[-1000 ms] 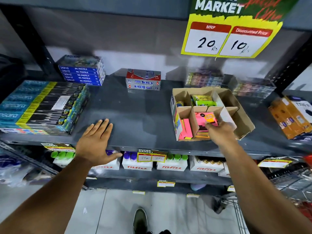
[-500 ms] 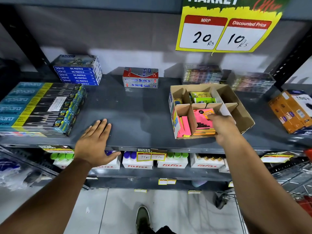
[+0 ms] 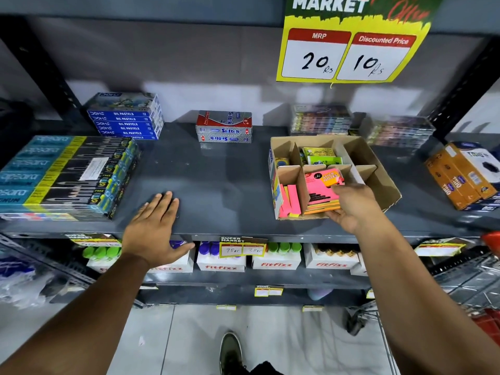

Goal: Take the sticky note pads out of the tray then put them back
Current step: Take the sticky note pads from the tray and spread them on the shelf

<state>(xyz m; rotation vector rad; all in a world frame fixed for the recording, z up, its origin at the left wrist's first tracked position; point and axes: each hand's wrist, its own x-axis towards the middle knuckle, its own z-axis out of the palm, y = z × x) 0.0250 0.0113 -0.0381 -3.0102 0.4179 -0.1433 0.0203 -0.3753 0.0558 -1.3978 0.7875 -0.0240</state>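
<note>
A brown cardboard tray (image 3: 378, 175) with dividers stands on the grey shelf at the right. A stack of pink and orange sticky note pads (image 3: 320, 192) fills its front middle compartment, tilted up toward me. My right hand (image 3: 351, 208) grips this stack, thumb on top and fingers under its near edge. More pink and yellow pads (image 3: 290, 203) stand on edge in the front left compartment. Green pads (image 3: 320, 155) lie in the back compartment. My left hand (image 3: 154, 230) rests flat on the shelf's front edge, fingers apart, holding nothing.
On the grey shelf (image 3: 216, 174) lie pencil boxes (image 3: 67, 174) at the left, oil pastel boxes (image 3: 127, 117), Softek boxes (image 3: 224, 127) and orange boxes (image 3: 465, 175) at the right. A price sign (image 3: 349, 50) hangs above. Bottles in white boxes (image 3: 276, 257) fill the lower shelf.
My right hand has slid from the top of the stack to its near edge and taken hold of it, tipping the pads upward. My left hand stays put.
</note>
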